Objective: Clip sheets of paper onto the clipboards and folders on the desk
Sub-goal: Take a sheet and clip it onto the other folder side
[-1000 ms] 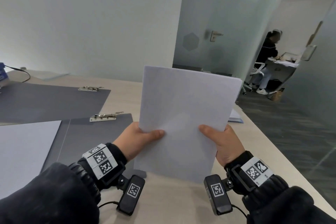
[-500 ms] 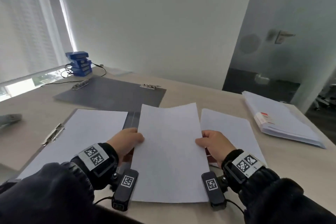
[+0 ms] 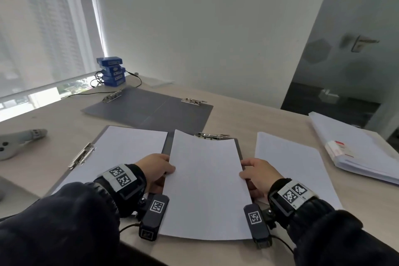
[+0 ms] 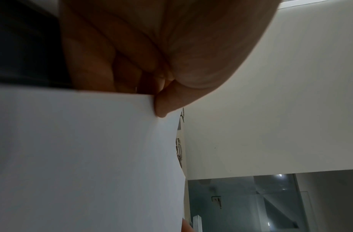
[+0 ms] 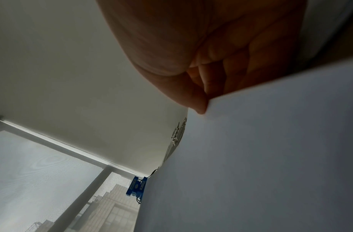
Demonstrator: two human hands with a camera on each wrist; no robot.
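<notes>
Left hand (image 3: 155,169): pinches the left edge of the held sheet (image 3: 207,185), thumb on top, fingers curled beneath.
Right hand (image 3: 260,174): pinches the right edge of the same sheet likewise.
Held sheet: over the right half of the near folder (image 3: 237,147), its far edge just short of the metal clip (image 3: 211,135).
Near folder, left half: carries a clipped sheet (image 3: 121,153) under a side clip (image 3: 82,155).
Far folder (image 3: 149,110): open on the tabletop (image 3: 248,114), both its clips without paper.
Loose sheet (image 3: 291,164): right of the near folder.
Paper stack (image 3: 349,147): at the tabletop's right edge.
Blue boxes (image 3: 112,71): stacked by the window.
</notes>
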